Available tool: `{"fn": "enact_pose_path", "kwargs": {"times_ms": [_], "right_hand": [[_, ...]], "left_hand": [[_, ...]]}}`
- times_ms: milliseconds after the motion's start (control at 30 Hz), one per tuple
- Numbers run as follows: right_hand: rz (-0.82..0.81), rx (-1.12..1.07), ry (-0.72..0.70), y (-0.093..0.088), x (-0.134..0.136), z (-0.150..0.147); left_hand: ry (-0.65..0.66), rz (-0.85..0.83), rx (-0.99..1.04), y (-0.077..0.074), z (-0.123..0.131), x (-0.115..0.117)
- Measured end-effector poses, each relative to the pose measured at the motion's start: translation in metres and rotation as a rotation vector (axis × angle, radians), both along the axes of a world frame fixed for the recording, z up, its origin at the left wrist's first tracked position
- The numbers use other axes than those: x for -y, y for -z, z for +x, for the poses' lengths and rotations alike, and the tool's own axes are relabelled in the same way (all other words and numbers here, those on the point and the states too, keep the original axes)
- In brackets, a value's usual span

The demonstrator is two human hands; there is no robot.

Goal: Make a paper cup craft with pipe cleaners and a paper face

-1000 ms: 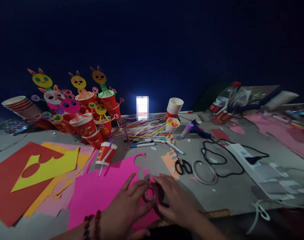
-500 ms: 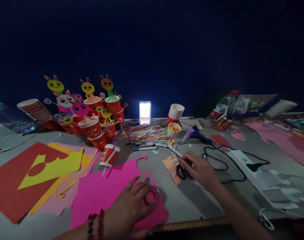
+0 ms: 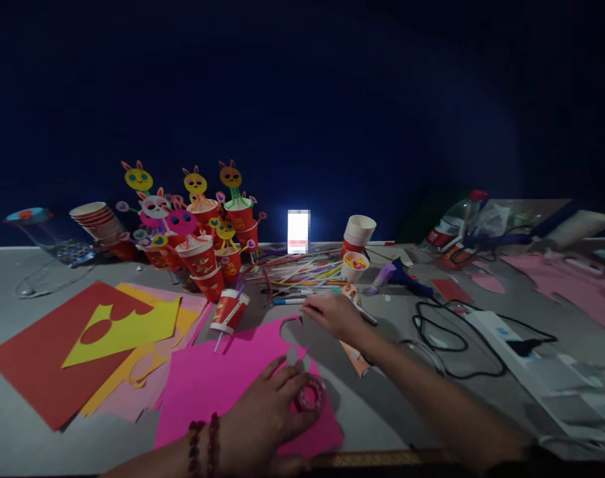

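My left hand (image 3: 263,418) rests on a bright pink paper sheet (image 3: 207,382) at the table's near edge, with thumb and fingers closed round a small tape roll (image 3: 310,396). Beads circle that wrist. My right hand (image 3: 335,315) is stretched forward over the table, fingers loosely spread and pointing left, holding nothing. Its fingertips hover just behind a blue-capped marker (image 3: 287,301), close to the pile of coloured straws (image 3: 302,269). A pen (image 3: 365,314) lies just behind the hand. An orange paper scrap (image 3: 358,360) shows under my forearm.
Red paper cups with bunny faces on sticks (image 3: 198,255) crowd the back left, one fallen cup (image 3: 229,312) before them. Red (image 3: 38,352) and yellow (image 3: 128,325) sheets lie left. A lit phone (image 3: 298,231), stacked cups (image 3: 358,232), glue gun (image 3: 399,275), black cable (image 3: 442,332), power strip (image 3: 501,332) stand right.
My right hand left the tape roll, passed the scissors on the right, then swung forward and left to the markers. My left hand stayed on the roll. The view shifted slightly.
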State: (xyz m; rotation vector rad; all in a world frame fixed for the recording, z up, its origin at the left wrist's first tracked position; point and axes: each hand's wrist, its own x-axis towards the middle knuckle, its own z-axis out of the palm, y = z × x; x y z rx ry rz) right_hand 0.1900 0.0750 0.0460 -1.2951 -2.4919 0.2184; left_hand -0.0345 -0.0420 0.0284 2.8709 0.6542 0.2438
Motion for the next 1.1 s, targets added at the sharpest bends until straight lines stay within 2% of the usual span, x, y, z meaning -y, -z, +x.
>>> {"fn": "enact_pose_path", "kwargs": {"times_ms": [167,333,667,800,933,1100], "right_hand": [[-0.002,0.104,-0.013,-0.003,-0.038,-0.035],[-0.042,0.196,0.012,0.002,-0.071,-0.065],[-0.144,0.316,0.026,0.008,-0.074,-0.082],[-0.195,0.255,0.086,0.004,-0.079,-0.088],[-0.278,0.101,0.135,0.0,-0.095,-0.083],[-0.433,-0.149,0.149,0.01,-0.116,-0.064]], "left_hand": [[0.007,0.005,0.022,0.0,-0.001,0.0],[0.007,0.043,0.029,-0.001,-0.001,0.0],[0.014,0.054,0.021,-0.002,-0.001,-0.001],[0.012,0.075,0.008,-0.002,-0.001,-0.001],[0.011,0.096,0.009,-0.001,-0.002,-0.001],[0.017,0.125,0.056,0.0,-0.003,-0.002]]}}
